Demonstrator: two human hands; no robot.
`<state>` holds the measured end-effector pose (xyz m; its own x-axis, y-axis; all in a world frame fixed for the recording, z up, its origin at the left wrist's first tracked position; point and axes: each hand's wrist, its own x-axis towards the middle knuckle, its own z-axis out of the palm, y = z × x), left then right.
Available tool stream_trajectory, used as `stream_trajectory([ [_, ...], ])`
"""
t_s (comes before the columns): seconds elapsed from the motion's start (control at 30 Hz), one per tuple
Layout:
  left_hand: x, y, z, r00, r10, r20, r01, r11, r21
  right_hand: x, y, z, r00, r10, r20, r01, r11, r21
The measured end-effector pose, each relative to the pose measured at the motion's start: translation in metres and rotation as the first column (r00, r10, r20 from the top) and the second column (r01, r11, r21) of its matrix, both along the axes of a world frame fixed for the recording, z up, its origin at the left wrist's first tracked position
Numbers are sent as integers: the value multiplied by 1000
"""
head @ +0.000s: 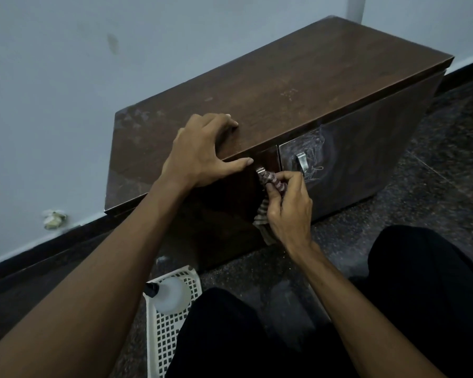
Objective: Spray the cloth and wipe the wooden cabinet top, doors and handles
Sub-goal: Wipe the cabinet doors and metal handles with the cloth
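A low dark wooden cabinet stands against the wall, with two glossy doors. My left hand rests flat on the front edge of its top, fingers spread, holding nothing. My right hand pinches a striped cloth around the metal handle of the left door; the cloth's loose end hangs down in front of that door. The right door's metal handle is bare, with scratch marks around it. A white spray bottle lies in a white perforated basket on the floor by my left knee.
A pale wall runs behind the cabinet, with a dark skirting along the floor. A crumpled bit of debris sits at the wall's base on the left. My knees in black trousers are on the speckled dark floor in front of the cabinet.
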<state>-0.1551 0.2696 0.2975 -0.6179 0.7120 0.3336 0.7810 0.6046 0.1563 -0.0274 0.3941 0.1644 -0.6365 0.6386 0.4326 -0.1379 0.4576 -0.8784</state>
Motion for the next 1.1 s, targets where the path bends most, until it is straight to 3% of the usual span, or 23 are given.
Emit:
stream_trajectory([
  [0.1, 2, 0, 1, 1000, 3, 6, -3, 1000, -3, 2, 0, 3, 999, 6, -40, -8, 998, -66],
  [0.2, 3, 0, 2, 1000, 8, 7, -8, 1000, -6, -1, 4, 18, 985, -14, -173, -11, 989, -146],
  [0.37, 2, 0, 1, 1000, 9, 12, -9, 1000, 1, -11, 6, 18, 957, -55, -284, 25, 994, -109],
  [0.7, 3, 1, 2, 1000, 9, 6, -9, 1000, -2, -11, 12, -2, 994, 0, -112, 14, 992, 123],
  [0.83, 4, 1, 2, 1000, 8, 10, -8, 1000, -10, 5, 5, -13, 992, -80, -101, 83, 996, 25],
  [1.0, 3, 1, 1, 1000, 5, 6, -5, 1000, -6, 28, -13, -23, 968, -250, -30, 232, 933, -277],
  [1.1, 3, 0, 0, 1000, 5, 5, -5, 1000, 4, 27, -24, -1, 951, -296, -90, 250, 906, -342],
])
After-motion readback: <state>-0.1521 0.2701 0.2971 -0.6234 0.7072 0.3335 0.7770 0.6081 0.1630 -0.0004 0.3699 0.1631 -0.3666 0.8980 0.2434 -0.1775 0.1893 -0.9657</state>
